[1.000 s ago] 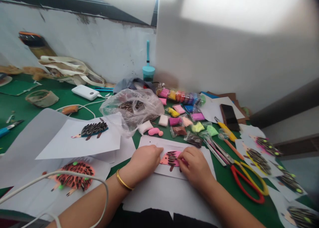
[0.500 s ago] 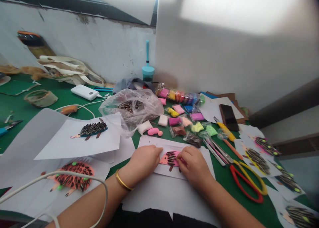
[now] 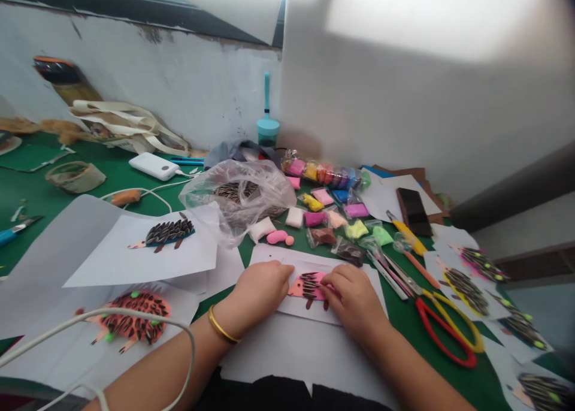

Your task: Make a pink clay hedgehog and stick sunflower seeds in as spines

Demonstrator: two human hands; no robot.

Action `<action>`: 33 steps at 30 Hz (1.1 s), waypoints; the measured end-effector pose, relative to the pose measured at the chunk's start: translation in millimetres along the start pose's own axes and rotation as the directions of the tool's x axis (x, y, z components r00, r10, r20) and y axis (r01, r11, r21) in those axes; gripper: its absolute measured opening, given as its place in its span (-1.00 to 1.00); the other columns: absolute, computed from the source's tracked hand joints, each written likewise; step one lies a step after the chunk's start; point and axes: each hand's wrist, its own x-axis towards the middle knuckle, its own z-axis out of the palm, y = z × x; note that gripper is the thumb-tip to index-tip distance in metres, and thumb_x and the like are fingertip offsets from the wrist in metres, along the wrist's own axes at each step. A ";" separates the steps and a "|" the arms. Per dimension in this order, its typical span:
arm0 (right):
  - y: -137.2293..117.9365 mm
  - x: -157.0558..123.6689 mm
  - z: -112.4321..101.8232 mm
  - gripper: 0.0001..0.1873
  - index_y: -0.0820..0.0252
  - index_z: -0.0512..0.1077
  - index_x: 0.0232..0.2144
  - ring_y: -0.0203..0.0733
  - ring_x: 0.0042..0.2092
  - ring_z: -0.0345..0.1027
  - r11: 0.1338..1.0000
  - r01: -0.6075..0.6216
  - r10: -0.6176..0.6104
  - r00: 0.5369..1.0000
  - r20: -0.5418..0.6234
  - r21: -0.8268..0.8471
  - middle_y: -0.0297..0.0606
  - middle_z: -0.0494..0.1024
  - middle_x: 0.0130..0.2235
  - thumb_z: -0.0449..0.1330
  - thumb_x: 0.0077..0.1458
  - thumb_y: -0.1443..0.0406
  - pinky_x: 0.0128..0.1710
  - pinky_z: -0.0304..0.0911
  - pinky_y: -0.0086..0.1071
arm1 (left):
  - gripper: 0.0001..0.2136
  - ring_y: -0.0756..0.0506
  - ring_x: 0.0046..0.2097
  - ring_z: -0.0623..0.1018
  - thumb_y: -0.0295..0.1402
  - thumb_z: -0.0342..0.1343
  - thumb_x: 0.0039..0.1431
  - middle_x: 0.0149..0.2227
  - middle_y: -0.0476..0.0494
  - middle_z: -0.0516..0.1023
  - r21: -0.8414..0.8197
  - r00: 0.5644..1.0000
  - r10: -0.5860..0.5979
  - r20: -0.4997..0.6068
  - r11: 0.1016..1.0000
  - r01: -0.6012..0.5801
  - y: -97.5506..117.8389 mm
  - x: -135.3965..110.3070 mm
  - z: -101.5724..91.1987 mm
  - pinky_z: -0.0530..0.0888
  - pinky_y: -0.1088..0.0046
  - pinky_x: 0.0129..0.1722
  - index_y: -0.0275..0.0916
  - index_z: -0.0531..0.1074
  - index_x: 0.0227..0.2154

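A pink clay hedgehog (image 3: 309, 285) with rows of dark striped sunflower seeds on its back lies on a small white sheet of paper (image 3: 294, 308). My left hand (image 3: 265, 285) is closed at the left edge of that sheet, thumb and finger beside the hedgehog's snout. Over the hedgehog's rear, my right hand (image 3: 348, 291) is closed in a pinch; its fingertips hide what they hold. Beyond my hands sit a pink clay lump (image 3: 277, 237) and several bagged clays, among them a black one (image 3: 348, 252). A clear plastic bag (image 3: 238, 198) holds loose sunflower seeds.
Red-and-yellow scissors (image 3: 449, 327), a yellow cutter (image 3: 406, 234) and a phone (image 3: 413, 212) lie to the right, near several finished hedgehog pictures (image 3: 465, 291). At left are a seeded blue hedgehog (image 3: 169, 233), an orange one (image 3: 135, 318), a white power bank (image 3: 153, 166) and a looping cable (image 3: 191, 339).
My right fingertips have shifted slightly over the hedgehog's rear, and more of its back foot shows. My left hand stays in place.
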 end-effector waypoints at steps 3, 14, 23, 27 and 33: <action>0.3 -0.1 -4.2 -0.89 0.17 0.49 -0.32 -0.11 -0.23 0.29 1.000 -0.009 0.009 1.000 -0.020 0.025 -0.23 0.47 -0.33 0.17 0.24 0.30 -0.23 0.13 -0.25 | -0.68 -0.19 -0.22 0.56 -0.38 -0.08 0.29 -0.23 -0.18 0.60 -0.099 0.999 -0.030 -0.027 0.995 0.027 0.8 0.5 -3.6 0.44 0.28 -0.20 -0.16 0.51 -0.01; -21.6 -0.9 -14.5 -0.74 0.09 0.46 -0.09 -0.15 -0.25 0.31 0.960 0.186 -0.135 0.962 -0.236 0.208 -0.27 0.46 -0.32 0.16 0.19 0.44 -0.24 0.20 -0.23 | -0.38 0.14 -0.63 0.09 0.14 -0.23 0.30 -0.45 -0.03 0.35 -0.848 0.889 0.177 0.422 -0.269 0.457 24.7 -1.9 -12.4 -0.13 0.61 -0.67 -0.35 0.43 -0.05; -34.7 -2.7 -19.9 -0.72 0.12 0.46 -0.06 -0.09 -0.14 0.29 0.936 0.269 -0.221 0.951 -0.217 0.227 -0.20 0.40 -0.21 0.16 0.17 0.39 -0.15 0.24 -0.14 | -0.42 0.01 -0.42 0.49 0.12 -0.16 0.31 -0.37 -0.17 0.45 -0.547 0.806 0.353 0.476 -0.599 0.585 29.1 -4.0 -3.8 0.30 0.65 -0.58 -0.38 0.45 -0.23; -38.4 -2.3 -22.3 -0.70 0.13 0.47 -0.05 -0.01 -0.03 0.29 0.932 0.296 -0.248 0.942 -0.224 0.210 -0.13 0.40 -0.09 0.19 0.14 0.35 -0.07 0.24 -0.08 | -0.39 -0.03 -0.32 0.54 0.12 -0.19 0.32 -0.34 -0.17 0.48 -0.485 0.807 0.356 0.472 -0.659 0.575 32.2 -7.3 -4.0 0.49 0.50 -0.32 -0.39 0.45 -0.11; -40.5 1.4 -17.4 -0.73 0.03 0.49 -0.03 -0.06 -0.07 0.31 0.951 0.281 -0.258 0.952 -0.166 0.131 -0.21 0.51 -0.12 0.18 0.22 0.34 -0.08 0.21 -0.10 | -0.39 0.02 -0.39 0.48 0.17 -0.22 0.30 -0.37 -0.07 0.46 -0.453 0.814 0.374 0.444 -0.691 0.564 41.4 -11.4 -1.5 0.44 0.51 -0.29 -0.31 0.44 -0.10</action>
